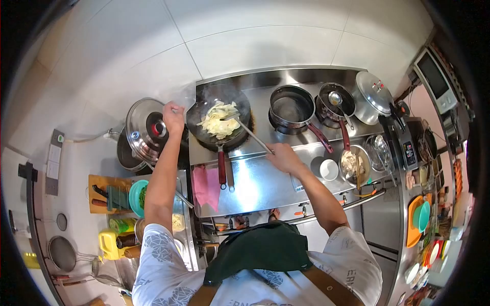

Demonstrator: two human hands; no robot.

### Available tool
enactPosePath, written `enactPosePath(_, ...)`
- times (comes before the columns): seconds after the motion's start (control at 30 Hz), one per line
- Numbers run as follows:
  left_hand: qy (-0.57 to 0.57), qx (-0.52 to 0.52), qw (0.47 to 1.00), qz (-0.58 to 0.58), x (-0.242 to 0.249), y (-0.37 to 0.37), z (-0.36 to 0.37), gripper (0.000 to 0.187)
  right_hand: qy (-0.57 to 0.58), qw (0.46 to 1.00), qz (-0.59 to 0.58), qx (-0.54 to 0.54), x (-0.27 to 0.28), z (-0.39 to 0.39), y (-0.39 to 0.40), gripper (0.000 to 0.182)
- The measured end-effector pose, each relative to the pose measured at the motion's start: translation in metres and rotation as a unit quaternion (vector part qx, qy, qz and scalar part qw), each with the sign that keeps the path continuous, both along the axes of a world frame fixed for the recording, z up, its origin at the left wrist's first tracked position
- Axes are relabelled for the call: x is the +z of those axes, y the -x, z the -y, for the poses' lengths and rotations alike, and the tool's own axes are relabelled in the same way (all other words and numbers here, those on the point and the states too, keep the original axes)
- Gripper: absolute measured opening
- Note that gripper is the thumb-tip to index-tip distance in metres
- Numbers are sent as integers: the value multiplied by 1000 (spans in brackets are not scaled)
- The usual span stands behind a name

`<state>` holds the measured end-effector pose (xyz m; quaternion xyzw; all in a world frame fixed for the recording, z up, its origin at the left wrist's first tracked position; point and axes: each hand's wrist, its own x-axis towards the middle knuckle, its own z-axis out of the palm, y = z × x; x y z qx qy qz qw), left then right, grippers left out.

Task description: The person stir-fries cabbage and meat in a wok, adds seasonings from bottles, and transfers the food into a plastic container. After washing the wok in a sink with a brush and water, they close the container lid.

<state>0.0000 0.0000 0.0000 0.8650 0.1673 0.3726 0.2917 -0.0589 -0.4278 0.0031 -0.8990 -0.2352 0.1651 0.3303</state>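
My right hand (pixel 287 159) is wrapped round the long handle of a metal spatula (pixel 255 137). The spatula's blade lies in pale sliced pieces of food (pixel 220 120) heaped in a dark frying pan (pixel 201 131) with a red-brown handle. Steam rises from the pan. At its left edge, my left hand (pixel 174 119) is raised with closed fingers on a see-through, plastic-looking container (pixel 190 97), tilted beside the pan; its exact kind cannot be made out. Left of that hand, a glass-and-steel lid (pixel 139 133) leans over a large pot (pixel 125 153).
Right of the pan stand a dark saucepan (pixel 292 108), another saucepan (pixel 326 113) with a ladle (pixel 335 98), and a pressure cooker (pixel 368 102). A steel bowl (pixel 363 178) of food and a white cup (pixel 329 170) sit in front. A pink cloth (pixel 206 187) lies on the steel counter.
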Motion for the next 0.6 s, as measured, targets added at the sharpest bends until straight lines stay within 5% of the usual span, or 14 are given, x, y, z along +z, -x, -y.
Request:
enactPosePath(0.07,149,60,987,7,-3,8,-8,22,23,1000,-13,9,16,6,-4,27)
enactPosePath(0.17,308,-10,944,115,-32,63,-12,21,142,985,38,95,40,3,-10,25)
enactPosePath(0.23,391,-27,907,155,-48,112,-2,22,134,987,29,82,8,-19,-16,24)
enactPosePath(0.43,553,116,802,193,-112,271,71,23,51,997,48,23,-30,-74,-18,24)
enactPosePath(0.5,596,113,777,166,-148,314,98,22,42,998,-1,50,-21,-94,-37,26)
enactPosePath(0.6,618,162,767,59,-204,355,134,19,105,988,70,94,-77,-119,-57,26)
